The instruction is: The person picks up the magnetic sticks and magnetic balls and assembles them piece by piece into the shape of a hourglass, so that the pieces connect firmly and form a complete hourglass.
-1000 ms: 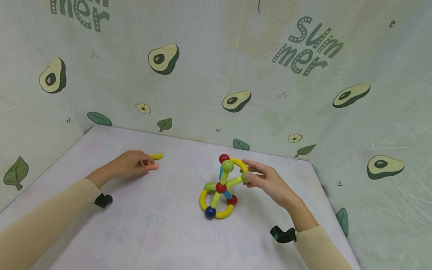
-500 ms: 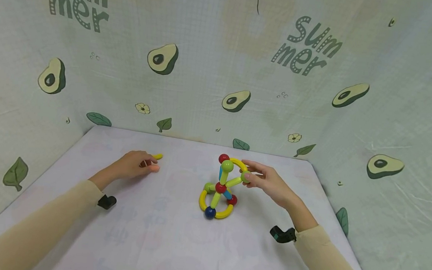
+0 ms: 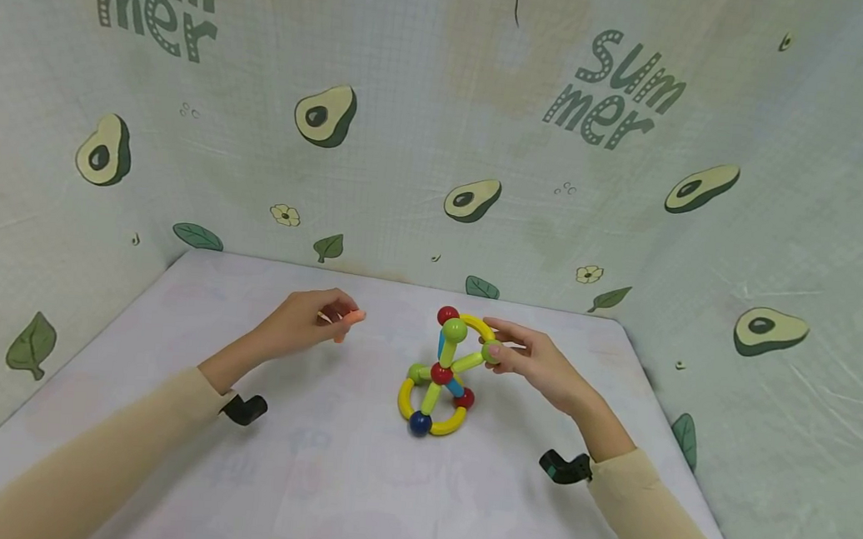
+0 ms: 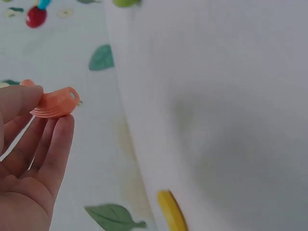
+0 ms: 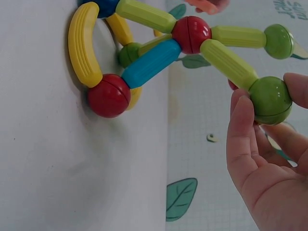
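Note:
My left hand (image 3: pixel 303 323) is raised over the far left part of the table and pinches an orange curved magnetic stick (image 4: pixel 55 103) between thumb and fingertips. Right of centre stands a ball-and-stick model of magnetic rods and balls. Its base ring has yellow curved sticks (image 3: pixel 451 423), with a dark blue ball (image 3: pixel 420 423) at the front. Straight sticks meet at a red centre ball (image 5: pixel 191 34). With my right hand (image 3: pixel 538 362) I pinch a green ball (image 5: pixel 271 100) at the model's upper right. Beside it, a yellow curved stick (image 3: pixel 478 327) leads to a red ball (image 3: pixel 447 315).
A loose yellow curved stick (image 4: pixel 172 211) lies on the table by the left hand, mostly hidden in the head view. The white tabletop (image 3: pixel 355 498) ends at a printed cloth backdrop (image 3: pixel 411 134), which also rises at both sides.
My left hand has lifted the orange curved stick and carried it rightward, turning it and now covering the loose yellow stick. The right hand and the model stay in place.

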{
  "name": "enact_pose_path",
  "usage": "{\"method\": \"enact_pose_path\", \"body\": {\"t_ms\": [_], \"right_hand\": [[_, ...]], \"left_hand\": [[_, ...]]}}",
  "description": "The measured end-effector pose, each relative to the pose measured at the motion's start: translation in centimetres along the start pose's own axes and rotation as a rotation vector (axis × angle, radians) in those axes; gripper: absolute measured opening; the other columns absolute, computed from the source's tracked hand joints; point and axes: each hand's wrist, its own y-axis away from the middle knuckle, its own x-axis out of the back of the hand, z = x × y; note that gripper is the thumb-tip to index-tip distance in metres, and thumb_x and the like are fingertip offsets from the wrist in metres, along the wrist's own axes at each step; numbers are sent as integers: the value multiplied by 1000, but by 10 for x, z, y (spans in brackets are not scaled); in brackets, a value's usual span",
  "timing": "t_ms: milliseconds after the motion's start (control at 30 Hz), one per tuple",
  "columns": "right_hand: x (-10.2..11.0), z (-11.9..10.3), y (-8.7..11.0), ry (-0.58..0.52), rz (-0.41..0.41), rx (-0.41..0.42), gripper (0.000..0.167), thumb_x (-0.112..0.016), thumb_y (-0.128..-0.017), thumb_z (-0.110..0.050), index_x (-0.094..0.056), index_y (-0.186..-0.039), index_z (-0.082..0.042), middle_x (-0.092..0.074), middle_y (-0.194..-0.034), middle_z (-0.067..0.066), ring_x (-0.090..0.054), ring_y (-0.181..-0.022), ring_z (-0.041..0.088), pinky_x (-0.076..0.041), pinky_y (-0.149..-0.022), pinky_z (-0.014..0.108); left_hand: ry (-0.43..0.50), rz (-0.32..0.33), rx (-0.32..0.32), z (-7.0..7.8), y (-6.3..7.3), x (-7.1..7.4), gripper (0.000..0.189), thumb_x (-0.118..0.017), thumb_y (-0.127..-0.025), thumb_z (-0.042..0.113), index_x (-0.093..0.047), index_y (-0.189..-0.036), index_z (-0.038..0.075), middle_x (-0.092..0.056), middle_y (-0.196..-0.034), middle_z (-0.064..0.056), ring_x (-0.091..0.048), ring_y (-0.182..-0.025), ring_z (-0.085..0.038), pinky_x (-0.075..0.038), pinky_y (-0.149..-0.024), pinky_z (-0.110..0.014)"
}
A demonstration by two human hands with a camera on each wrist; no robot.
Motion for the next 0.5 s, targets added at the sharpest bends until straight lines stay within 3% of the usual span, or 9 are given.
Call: {"method": "enact_pose_path", "body": {"t_ms": [200, 400, 500], "right_hand": [[0, -1, 0, -3, -1, -1, 63, -64, -108, -37, -43, -163, -17, -57, -146, 19, -72, -115, 35, -54, -108, 51], [-1, -1, 0, -11, 0, -2, 64, -64, -108, -37, -42, -164, -16, -55, -148, 24, -69, -119, 43, -55, -108, 51], [-1, -2, 1, -10, 2, -4, 64, -64, -108, -36, -42, -164, -16, -55, -148, 24, -69, -119, 43, -55, -107, 50]], "left_hand": [[37, 71, -52, 32, -9, -9, 37, -70, -101, 52, -68, -127, 26, -76, -91, 14, -73, -98, -9, -60, -84, -37], [96, 140, -104, 64, -18, -18, 39, -79, -98, 26, -67, -135, 19, -73, -109, 3, -73, -97, -15, -63, -85, -36], [125, 153, -112, 77, -23, -25, 41, -81, -97, 23, -66, -135, 18, -73, -110, 0, -73, -97, -16, -63, -85, -34]]}}
